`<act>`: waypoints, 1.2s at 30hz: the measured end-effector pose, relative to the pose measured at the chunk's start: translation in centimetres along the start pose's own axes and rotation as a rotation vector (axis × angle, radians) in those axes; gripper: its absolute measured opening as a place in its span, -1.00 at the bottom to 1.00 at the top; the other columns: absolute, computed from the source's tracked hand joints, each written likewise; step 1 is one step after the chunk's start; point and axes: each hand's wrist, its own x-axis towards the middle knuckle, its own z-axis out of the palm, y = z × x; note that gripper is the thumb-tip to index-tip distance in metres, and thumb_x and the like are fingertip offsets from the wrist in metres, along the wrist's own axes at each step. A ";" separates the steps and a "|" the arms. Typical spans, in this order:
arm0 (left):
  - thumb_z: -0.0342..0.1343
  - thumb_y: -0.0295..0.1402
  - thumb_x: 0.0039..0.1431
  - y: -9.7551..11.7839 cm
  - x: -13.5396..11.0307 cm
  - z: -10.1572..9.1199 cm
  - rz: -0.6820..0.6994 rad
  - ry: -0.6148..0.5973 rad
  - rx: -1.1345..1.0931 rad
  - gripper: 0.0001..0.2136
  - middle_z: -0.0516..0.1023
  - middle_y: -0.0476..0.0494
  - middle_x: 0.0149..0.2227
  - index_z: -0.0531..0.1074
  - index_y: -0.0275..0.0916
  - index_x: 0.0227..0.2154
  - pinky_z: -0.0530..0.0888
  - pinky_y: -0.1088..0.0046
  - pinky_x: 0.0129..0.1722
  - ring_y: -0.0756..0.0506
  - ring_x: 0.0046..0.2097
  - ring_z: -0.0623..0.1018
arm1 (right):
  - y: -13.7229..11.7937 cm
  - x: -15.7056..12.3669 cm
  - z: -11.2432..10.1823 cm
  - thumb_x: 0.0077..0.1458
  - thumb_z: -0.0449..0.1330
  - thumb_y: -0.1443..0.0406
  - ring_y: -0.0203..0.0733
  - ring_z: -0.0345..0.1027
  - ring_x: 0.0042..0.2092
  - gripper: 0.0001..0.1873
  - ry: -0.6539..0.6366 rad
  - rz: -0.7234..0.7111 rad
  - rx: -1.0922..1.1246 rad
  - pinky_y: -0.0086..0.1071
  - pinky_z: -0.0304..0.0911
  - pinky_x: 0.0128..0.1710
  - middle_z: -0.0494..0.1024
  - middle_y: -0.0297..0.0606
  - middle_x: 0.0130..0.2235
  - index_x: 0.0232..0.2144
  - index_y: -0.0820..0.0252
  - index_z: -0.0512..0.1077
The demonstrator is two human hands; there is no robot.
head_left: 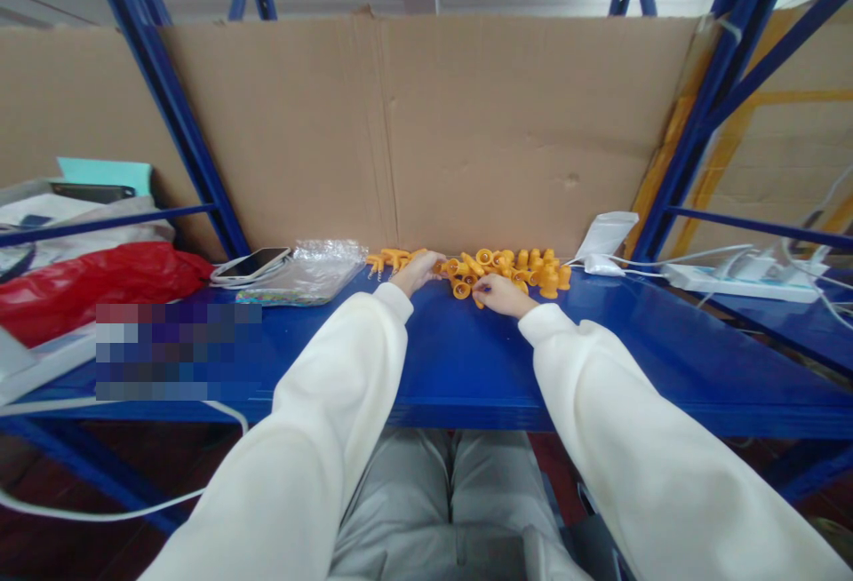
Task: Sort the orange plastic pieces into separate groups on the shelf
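The right hand (505, 296) pinches an orange piece (478, 301), others bunched toward twelve o'clock. I can't tell what the left hand (417, 273) grips.

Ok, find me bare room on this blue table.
Bare: the front between left sleeve and right sleeve, and between right sleeve and power strip. Crowded: back centre, with orange parts around left hand and right hand; left end, by red plastic.

Orange pieces (549, 281) look smooth plastic; tabletop (466, 363), glossy metal.
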 end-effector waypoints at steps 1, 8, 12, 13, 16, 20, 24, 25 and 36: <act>0.23 -0.48 0.05 0.1 0.0 0.1 -0.012 0.041 -0.047 -0.91 0.57 -0.12 -0.46 0.49 -0.31 -0.35 0.49 0.52 -0.44 -0.02 -0.43 0.56 | 0.0 0.0 0.0 0.09 0.21 0.48 -0.14 0.56 -0.11 -0.80 0.002 0.003 0.001 -0.33 0.38 0.01 0.69 -0.15 -0.17 -0.33 0.23 0.64; 0.12 -0.49 0.23 0.8 0.1 -0.2 0.014 0.280 -0.222 -0.95 0.50 -0.04 -0.49 0.47 -0.32 -0.28 0.49 0.60 -0.41 0.07 -0.49 0.51 | 0.0 0.0 0.0 0.08 0.20 0.50 -0.18 0.54 -0.19 -0.81 -0.009 0.013 0.004 -0.37 0.36 -0.09 0.68 -0.18 -0.26 -0.39 0.23 0.60; 0.18 -0.42 0.24 1.6 -0.6 -0.6 0.083 0.343 -0.328 -0.94 0.46 0.01 -0.54 0.44 -0.30 -0.30 0.49 0.60 -0.44 0.07 -0.49 0.50 | 0.1 0.2 0.0 0.10 0.19 0.46 -0.18 0.51 -0.26 -0.82 0.035 0.009 -0.002 -0.37 0.35 -0.16 0.65 -0.22 -0.34 -0.48 0.22 0.54; 0.20 -0.41 0.22 1.7 -1.0 -0.6 0.113 0.343 -0.349 -0.93 0.47 0.01 -0.52 0.43 -0.30 -0.32 0.50 0.58 -0.42 0.06 -0.49 0.51 | 0.2 0.2 0.0 0.13 0.18 0.43 -0.18 0.49 -0.28 -0.80 0.057 0.011 0.004 -0.35 0.35 -0.18 0.63 -0.22 -0.37 -0.51 0.21 0.51; 0.24 -0.40 0.18 1.6 -2.3 0.0 0.211 0.304 -0.356 -0.87 0.51 -0.01 -0.44 0.38 -0.28 -0.39 0.54 0.49 -0.32 0.05 -0.45 0.54 | 0.3 0.5 0.2 0.24 0.13 0.25 -0.17 0.45 -0.34 -0.69 0.157 0.020 0.122 -0.31 0.36 -0.24 0.57 -0.22 -0.43 -0.54 0.18 0.44; 0.26 -0.41 0.15 0.0 -4.4 1.6 0.376 0.240 -0.183 -0.86 0.56 -0.03 -0.33 0.39 -0.27 -0.34 0.55 0.46 -0.25 0.03 -0.36 0.58 | 0.0 0.7 0.5 0.29 0.05 -0.03 -0.19 0.45 -0.37 -0.54 0.217 0.031 0.497 -0.34 0.37 -0.34 0.56 -0.20 -0.41 -0.41 0.17 0.47; 0.31 -0.40 0.08 -2.1 -5.6 2.7 0.626 0.092 0.146 -0.84 0.58 -0.11 -0.24 0.42 -0.25 -0.34 0.55 0.33 -0.05 -0.08 -0.13 0.60 | -0.6 0.5 0.9 0.22 0.06 -0.17 -0.19 0.50 -0.32 -0.48 0.155 0.064 0.758 -0.38 0.38 -0.40 0.58 -0.22 -0.37 -0.29 0.10 0.52; 0.30 -0.41 0.07 -2.5 -5.8 2.7 0.676 0.037 0.190 -0.83 0.57 -0.14 -0.19 0.43 -0.25 -0.31 0.55 0.32 -0.04 -0.10 -0.09 0.60 | -0.7 0.4 0.9 0.19 0.11 -0.16 -0.20 0.51 -0.32 -0.51 0.152 0.081 0.796 -0.38 0.39 -0.39 0.59 -0.22 -0.36 -0.31 0.09 0.52; 0.09 -0.40 0.26 -1.6 -6.6 0.0 0.932 0.078 0.716 -0.64 0.48 -0.30 0.16 0.39 -0.23 0.11 0.37 0.09 0.25 -0.22 0.23 0.44 | -0.8 0.3 0.4 -0.17 0.44 -0.07 -0.26 0.39 -0.45 -0.51 0.230 0.047 0.853 -0.37 0.34 -0.46 0.52 -0.31 -0.45 -0.36 0.18 0.55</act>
